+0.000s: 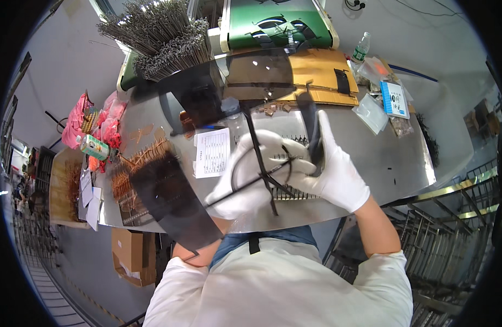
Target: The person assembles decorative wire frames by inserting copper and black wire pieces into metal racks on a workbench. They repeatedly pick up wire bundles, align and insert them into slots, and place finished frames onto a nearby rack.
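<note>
In front of me is a black cross-shaped wire frame with a ring at its hub. Large dark see-through panels sit at the ends of its arms, tilted at different angles. My left hand, in a white glove, lies behind the hub with its fingers curled around the frame. My right hand, also gloved, grips a narrow dark panel seen nearly edge-on, with the fingers stretched along it. Below the hands lies a rack with rows of small spikes, partly covered by the gloves.
Copper-coloured toothed racks and a printed sheet lie to the left. Bundled metal hooks stand at the back beside a green conveyor. Cardboard, a plastic bottle and a blue-white booklet lie at the back right.
</note>
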Action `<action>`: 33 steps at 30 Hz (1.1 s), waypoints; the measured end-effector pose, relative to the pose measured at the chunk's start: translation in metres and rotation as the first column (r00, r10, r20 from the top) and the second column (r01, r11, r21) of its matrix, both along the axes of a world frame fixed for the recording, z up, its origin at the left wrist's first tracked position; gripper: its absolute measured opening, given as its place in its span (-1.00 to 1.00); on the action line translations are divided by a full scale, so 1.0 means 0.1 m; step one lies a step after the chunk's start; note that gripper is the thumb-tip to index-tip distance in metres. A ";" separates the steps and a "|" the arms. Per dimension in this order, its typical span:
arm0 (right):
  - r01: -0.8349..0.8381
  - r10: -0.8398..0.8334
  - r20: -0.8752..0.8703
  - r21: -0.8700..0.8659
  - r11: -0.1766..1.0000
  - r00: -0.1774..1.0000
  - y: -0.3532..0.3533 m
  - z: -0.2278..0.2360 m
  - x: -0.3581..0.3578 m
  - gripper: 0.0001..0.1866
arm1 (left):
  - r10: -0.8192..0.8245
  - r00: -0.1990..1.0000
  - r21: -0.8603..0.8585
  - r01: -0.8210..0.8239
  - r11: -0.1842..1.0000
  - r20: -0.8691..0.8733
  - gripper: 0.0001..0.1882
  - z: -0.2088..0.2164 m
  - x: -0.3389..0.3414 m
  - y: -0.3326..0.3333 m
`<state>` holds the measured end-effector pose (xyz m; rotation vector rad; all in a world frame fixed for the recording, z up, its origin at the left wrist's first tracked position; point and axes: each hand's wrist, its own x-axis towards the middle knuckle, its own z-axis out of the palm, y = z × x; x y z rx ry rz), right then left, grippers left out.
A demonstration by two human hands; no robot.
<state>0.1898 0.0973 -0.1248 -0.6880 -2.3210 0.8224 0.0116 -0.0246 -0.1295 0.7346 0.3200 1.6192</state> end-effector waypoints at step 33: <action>0.107 -0.136 0.432 0.091 0.990 0.892 0.34 -0.42 0.20 0.04 | -0.056 0.979 -0.255 0.005 0.967 -0.194 -0.52 -0.20 -0.33 -0.34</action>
